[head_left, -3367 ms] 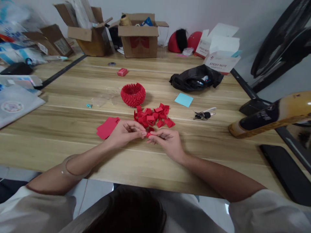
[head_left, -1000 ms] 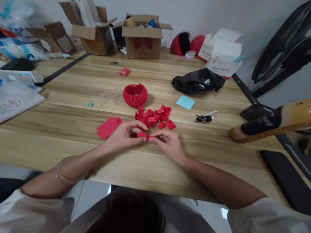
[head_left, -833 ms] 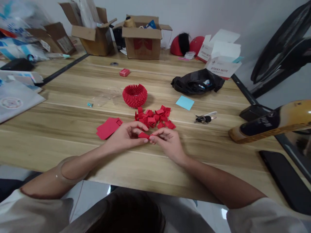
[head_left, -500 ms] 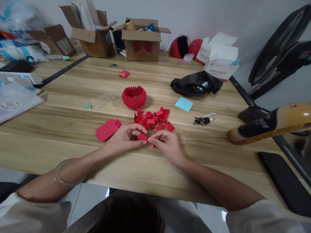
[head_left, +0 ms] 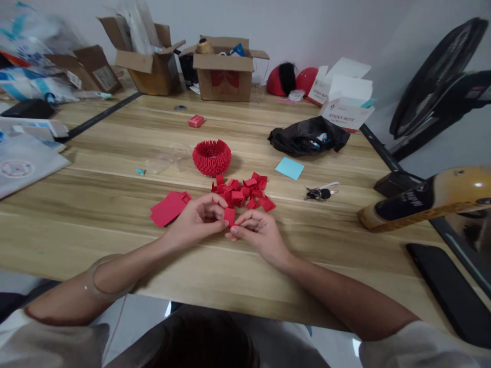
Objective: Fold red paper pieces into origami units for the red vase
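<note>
Between my hands is a small piece of red paper [head_left: 229, 215], its broad face turned up. My left hand [head_left: 202, 218] pinches its left side between thumb and fingers. My right hand [head_left: 258, 232] grips the lower right corner with thumb and fingertips. Just beyond my hands lies a loose heap of small folded red paper pieces [head_left: 245, 191]. Behind the heap stands a red bowl [head_left: 212, 158] built from many folded paper pieces. A flat stack of red paper sheets [head_left: 169, 208] rests left of my left hand, partly beside its wrist.
A light-blue sticky note [head_left: 289, 168], keys [head_left: 320, 192] and a black plastic bag [head_left: 310, 136] lie to the right. A yellow bottle [head_left: 425, 199] and a phone [head_left: 448, 291] are near the right edge. Cardboard boxes [head_left: 225, 76] line the back. A small red box [head_left: 196, 121] sits mid-table.
The red paper between my hands has turned from a slanted position to a more upright one, showing more of its face. The view has shifted slightly.
</note>
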